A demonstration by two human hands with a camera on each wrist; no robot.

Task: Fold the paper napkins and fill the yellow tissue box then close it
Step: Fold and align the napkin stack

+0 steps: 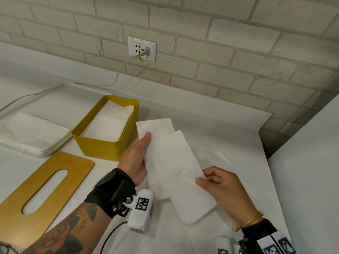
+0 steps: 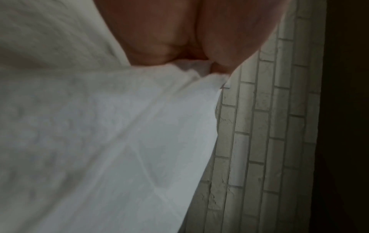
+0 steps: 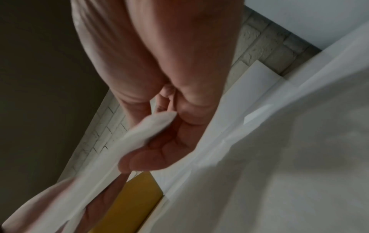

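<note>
Both hands held one folded napkin (image 1: 176, 167) above the bench (image 1: 238, 140): the left hand (image 1: 135, 158) gripped its 9 o'clock edge, and the right hand (image 1: 222, 187) pinched its 4 o'clock edge. The yellow tissue box (image 1: 102, 145) (open, partly filled) stood at 10 o'clock, its lid (image 1: 36, 195) lying at 8 o'clock.
</note>
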